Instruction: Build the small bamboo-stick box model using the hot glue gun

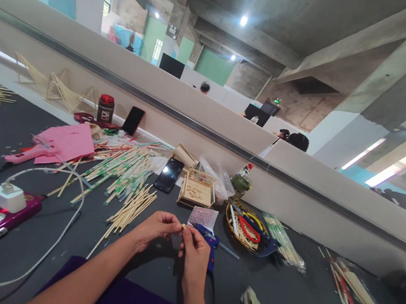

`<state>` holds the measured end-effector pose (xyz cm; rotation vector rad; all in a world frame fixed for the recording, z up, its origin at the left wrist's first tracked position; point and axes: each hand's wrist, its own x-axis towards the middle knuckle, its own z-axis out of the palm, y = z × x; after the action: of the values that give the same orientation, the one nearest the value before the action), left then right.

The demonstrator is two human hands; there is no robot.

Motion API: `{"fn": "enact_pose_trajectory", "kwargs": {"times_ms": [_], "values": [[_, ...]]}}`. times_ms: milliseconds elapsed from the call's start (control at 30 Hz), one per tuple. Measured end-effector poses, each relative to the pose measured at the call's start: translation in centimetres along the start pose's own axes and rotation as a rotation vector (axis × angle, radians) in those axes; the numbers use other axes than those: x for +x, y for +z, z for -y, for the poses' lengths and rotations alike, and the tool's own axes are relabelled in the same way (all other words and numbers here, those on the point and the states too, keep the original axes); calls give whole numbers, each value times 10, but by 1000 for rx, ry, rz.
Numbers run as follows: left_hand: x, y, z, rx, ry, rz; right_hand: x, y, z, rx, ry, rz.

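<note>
both hands meet at the near middle of the dark tabletop (29, 247): the left hand (156, 227) and the right hand (195, 255) each pinch closed on one small wooden piece (183, 226), just in front of the blue glue gun (209, 239). it looks like a fitting step, and the next move needs a steady grip; no writing is readable

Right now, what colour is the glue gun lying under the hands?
Blue; the glue gun shows best in the head view, just behind the right hand.
</note>
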<state>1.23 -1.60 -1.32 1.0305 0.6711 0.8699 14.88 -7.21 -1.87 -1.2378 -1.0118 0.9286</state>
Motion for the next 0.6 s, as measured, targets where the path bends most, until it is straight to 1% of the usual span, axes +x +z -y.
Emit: {"fn": "enact_pose_trajectory", "kwargs": {"times_ms": [133,300,467,600], "values": [[0,2,-1,45,14,-20,0,2,2,72,27,25],[0,3,-4,98,51,-73,-1,3,5,189,83,61],[-1,2,-4,67,51,-23,-2,3,3,263,122,117],[-2,2,-4,48,30,-2,-2,3,3,273,132,96]]}}
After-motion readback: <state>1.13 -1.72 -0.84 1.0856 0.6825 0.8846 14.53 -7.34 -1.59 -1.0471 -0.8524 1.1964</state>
